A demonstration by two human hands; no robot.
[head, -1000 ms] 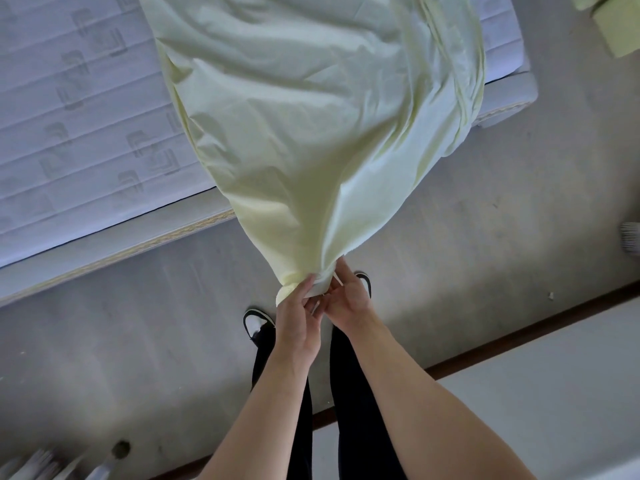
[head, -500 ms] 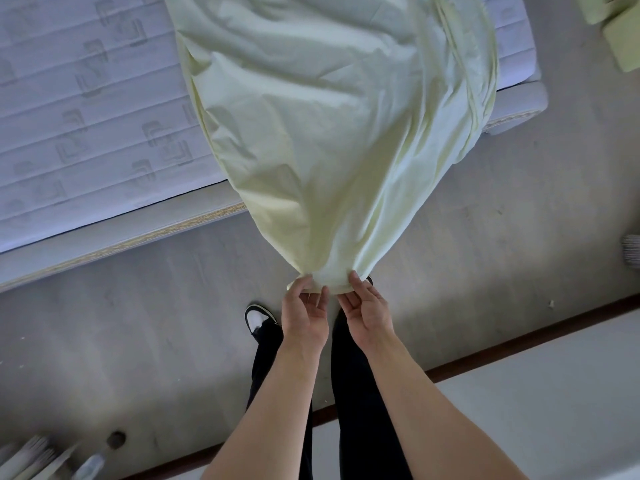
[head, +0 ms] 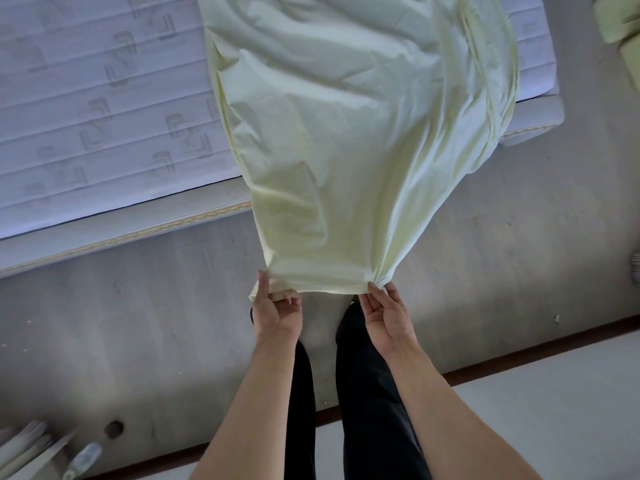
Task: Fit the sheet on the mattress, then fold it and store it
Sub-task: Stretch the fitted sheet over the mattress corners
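A pale yellow-green sheet [head: 349, 133] stretches from the bare quilted mattress [head: 97, 109] down off its near edge toward me, raised above the floor. My left hand [head: 277, 313] pinches the sheet's near hem at its left end, thumb on top. My right hand [head: 386, 315] holds the same hem at its right end with the fingertips. The hem runs taut between the two hands. My dark trouser legs show below the hands.
Grey floor [head: 121, 334] lies between me and the mattress. The mattress corner [head: 536, 123] is at the right. Green folded cloth [head: 623, 22] sits at the top right. A white ledge with a brown edge [head: 554, 393] runs behind me. Pale objects and a bottle [head: 81, 459] lie at bottom left.
My hands, close together on a bunched end a second ago, have slid apart along the hem. The hem now spreads flat between them.
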